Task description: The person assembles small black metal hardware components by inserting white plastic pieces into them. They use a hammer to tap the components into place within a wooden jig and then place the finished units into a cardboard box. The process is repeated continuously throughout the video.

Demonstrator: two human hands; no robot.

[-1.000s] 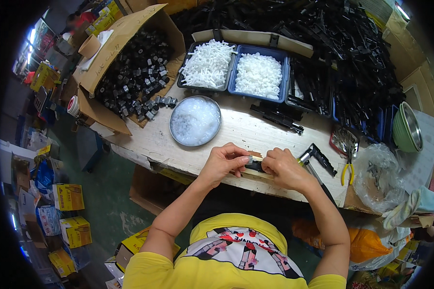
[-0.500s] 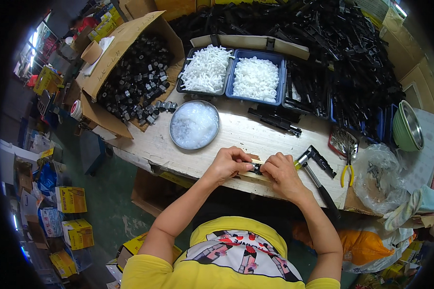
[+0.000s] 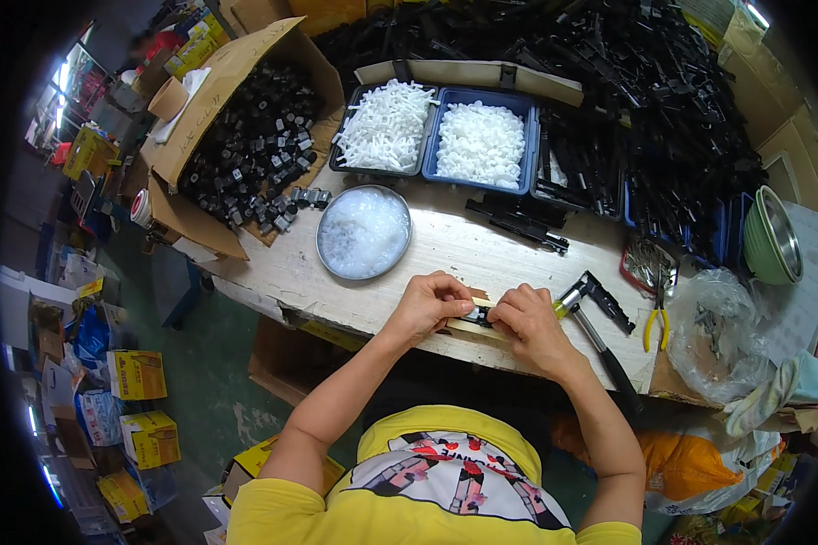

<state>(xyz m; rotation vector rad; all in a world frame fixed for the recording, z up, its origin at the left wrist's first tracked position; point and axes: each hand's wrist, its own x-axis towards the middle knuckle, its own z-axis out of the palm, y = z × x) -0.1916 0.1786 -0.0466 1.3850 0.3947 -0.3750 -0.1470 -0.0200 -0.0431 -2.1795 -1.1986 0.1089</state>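
At the front edge of the worktable, both my hands meet over a small black part with a metallic bit [image 3: 478, 315], set between pale wooden strips [image 3: 471, 328]. The fingers of my left hand [image 3: 430, 311] are pinched at the part's left end. On its right end press the bent fingers of my right hand [image 3: 531, 325]; they hide much of the part. Just right of that hand lies a hammer [image 3: 600, 350] with a black handle. A slim black piece [image 3: 609, 305] rests by the hammer's head. Beyond my left hand stands a round metal dish [image 3: 327, 257] of translucent whitish stuff.
Blue trays hold white sticks [image 3: 386, 127] and white plastic pieces [image 3: 482, 145]. A tipped cardboard box [image 3: 177, 154] spills black and metal parts at left. Long black parts [image 3: 554, 54] pile up behind. Yellow-handled pliers [image 3: 654, 331], a plastic bag [image 3: 713, 345] and a green bowl [image 3: 762, 241] are at right.
The fingers of both hands have shifted slightly on the small black part, and more of it shows between them. The view has moved a little; the other things stay put.
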